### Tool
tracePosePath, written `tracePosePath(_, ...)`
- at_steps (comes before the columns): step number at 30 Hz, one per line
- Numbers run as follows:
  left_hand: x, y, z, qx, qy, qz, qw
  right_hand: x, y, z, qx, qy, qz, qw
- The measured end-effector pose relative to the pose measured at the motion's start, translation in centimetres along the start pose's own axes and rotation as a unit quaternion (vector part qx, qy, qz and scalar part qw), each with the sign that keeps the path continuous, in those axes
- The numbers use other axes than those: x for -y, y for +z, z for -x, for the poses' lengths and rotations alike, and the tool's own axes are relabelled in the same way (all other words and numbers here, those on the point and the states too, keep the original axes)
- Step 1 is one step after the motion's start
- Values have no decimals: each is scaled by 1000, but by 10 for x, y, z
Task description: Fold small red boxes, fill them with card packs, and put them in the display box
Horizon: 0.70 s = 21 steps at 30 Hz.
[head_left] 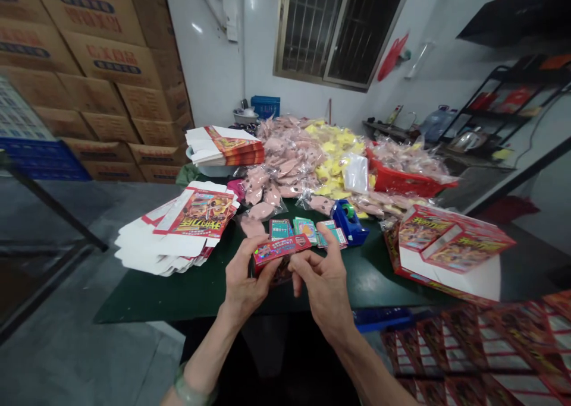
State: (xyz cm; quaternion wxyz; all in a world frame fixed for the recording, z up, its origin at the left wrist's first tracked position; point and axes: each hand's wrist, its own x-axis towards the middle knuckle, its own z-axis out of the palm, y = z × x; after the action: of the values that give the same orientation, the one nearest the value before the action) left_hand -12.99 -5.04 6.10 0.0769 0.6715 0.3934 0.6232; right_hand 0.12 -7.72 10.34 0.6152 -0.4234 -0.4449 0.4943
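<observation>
My left hand and my right hand pinch opposite ends of a small red printed card pack, over a dark green table mat. Just beyond my fingers lie several small teal and pink card packs. A blue tape dispenser stands to their right. A pink bagged item lies near my left fingertips. Something dark red lies under the held pack, partly hidden by my hands.
Flat printed cartons lie at left, and assembled boxes at right. Bagged pink and yellow goods and a red basket fill the back. Printed sheets lie lower right. Stacked cardboard cartons wall the left.
</observation>
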Motion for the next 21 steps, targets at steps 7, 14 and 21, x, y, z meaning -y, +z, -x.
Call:
tracePosePath(7,-4,-10,-9,58,90,-34,994,-5,8,-5,-35,33,-15,999)
tracePosePath(14,3,-18,-25,184,135,-48,972,-34,-8,-21,15,89,52,995)
tracePosePath(21,0,-28,-33,208,46,-28,977,-57,-52,-15,12,-15,364,931)
